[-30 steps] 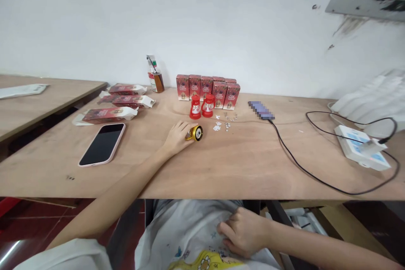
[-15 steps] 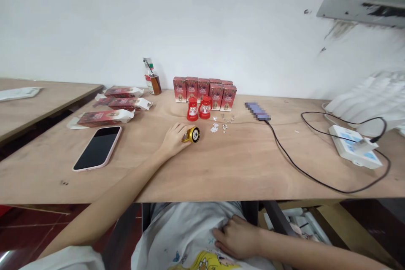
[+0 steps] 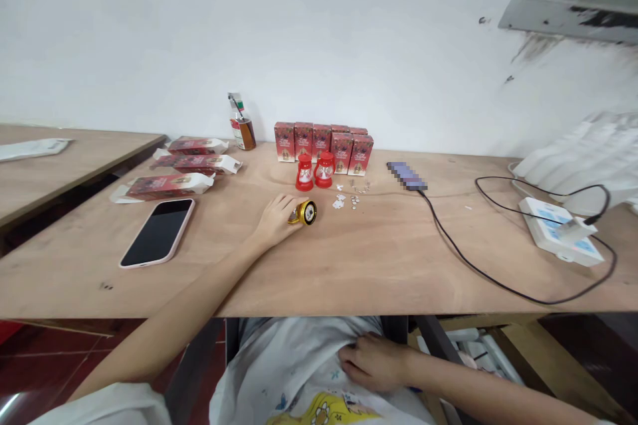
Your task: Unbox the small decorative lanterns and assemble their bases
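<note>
L hand [image 3: 278, 219] w/ gold mini lantern [image 3: 306, 213]
L grip round it, nr 2 red mini lanterns [image 3: 325, 171]; R hand [image 3: 376, 361] at shirt [image 3: 294, 368], can't tell grip.

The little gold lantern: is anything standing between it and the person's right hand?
Only the front edge of the wooden table: the right hand rests against the white shirt, on the near side of that edge. No other obstacle shows between it and the gold lantern, which the left hand holds.
</note>
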Demonstrator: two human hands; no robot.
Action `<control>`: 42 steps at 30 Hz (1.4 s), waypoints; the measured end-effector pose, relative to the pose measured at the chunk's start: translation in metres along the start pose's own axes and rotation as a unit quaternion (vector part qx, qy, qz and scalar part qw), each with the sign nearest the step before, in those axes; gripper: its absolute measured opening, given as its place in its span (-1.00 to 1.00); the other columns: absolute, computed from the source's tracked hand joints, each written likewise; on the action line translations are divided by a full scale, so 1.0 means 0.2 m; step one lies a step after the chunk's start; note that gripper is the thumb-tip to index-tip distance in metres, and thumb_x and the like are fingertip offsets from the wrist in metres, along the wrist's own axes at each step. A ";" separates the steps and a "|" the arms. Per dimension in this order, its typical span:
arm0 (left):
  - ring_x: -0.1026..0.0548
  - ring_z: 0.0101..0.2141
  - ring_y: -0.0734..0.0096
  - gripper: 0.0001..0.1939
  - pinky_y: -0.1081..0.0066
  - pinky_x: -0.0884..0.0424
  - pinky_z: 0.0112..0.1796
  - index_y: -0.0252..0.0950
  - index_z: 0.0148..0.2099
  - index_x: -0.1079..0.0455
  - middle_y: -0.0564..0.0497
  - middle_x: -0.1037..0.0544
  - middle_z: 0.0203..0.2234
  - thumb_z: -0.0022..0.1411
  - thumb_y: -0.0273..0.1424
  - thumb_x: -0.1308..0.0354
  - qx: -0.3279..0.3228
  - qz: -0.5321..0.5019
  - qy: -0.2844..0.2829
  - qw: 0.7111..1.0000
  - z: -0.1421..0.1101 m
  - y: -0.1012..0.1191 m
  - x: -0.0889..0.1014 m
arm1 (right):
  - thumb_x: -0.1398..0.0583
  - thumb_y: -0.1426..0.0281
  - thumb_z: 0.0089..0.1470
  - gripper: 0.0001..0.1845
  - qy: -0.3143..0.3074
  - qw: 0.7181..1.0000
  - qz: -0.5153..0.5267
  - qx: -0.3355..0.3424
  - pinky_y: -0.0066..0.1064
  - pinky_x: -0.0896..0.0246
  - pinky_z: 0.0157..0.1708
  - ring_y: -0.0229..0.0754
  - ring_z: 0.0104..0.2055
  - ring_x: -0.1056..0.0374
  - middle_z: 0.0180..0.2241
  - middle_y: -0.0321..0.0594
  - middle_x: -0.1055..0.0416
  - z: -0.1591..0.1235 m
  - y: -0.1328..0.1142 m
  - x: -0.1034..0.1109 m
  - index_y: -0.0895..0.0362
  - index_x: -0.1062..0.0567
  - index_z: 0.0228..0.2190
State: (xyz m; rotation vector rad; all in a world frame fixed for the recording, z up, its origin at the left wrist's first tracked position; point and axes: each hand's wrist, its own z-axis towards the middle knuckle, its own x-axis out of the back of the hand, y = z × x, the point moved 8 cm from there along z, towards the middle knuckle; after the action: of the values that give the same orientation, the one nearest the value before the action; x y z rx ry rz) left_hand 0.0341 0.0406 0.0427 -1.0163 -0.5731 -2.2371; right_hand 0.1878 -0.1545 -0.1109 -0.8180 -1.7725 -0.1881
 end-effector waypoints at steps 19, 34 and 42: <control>-0.37 -0.14 0.20 -0.59 0.25 -0.33 -0.13 -0.30 0.05 -0.29 -0.11 -0.48 -0.13 0.15 -0.32 -0.14 0.016 -0.010 -0.018 1.000 0.00 0.00 -0.01 | 0.12 0.37 0.22 -0.67 -0.037 0.997 -0.049 -0.039 -0.39 -0.14 -0.48 -0.03 -0.41 -0.45 -0.39 -0.04 -0.52 -0.01 0.00 -0.03 0.21 -0.34 -0.12; -0.37 -0.17 0.20 -0.59 0.27 -0.35 -0.18 -0.32 0.06 -0.28 -0.10 -0.48 -0.20 0.15 -0.36 -0.13 0.022 0.007 0.005 1.000 -0.01 -0.02 0.00 | 0.12 0.42 0.04 -0.76 0.061 0.471 0.880 -0.027 -0.58 0.42 -0.72 -0.41 -0.71 0.39 -0.73 -0.51 0.26 0.24 0.10 0.71 0.09 0.02 -0.63; -0.38 -0.18 0.23 -0.60 0.27 -0.36 -0.17 -0.30 0.05 -0.28 -0.08 -0.48 -0.21 0.15 -0.36 -0.14 0.022 -0.006 0.058 0.998 0.00 -0.02 0.05 | 0.11 0.51 0.05 -0.78 0.148 0.375 0.903 -0.147 -0.66 0.13 -0.69 -0.43 -0.69 0.11 -0.70 -0.44 0.06 0.53 0.31 0.78 0.14 -0.14 -0.60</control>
State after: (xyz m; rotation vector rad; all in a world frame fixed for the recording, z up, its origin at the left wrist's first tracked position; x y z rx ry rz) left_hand 0.0254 0.0405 0.0493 -0.8582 -0.5755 -2.2666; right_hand 0.1219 0.0126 -0.0273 -2.2847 0.3269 0.8084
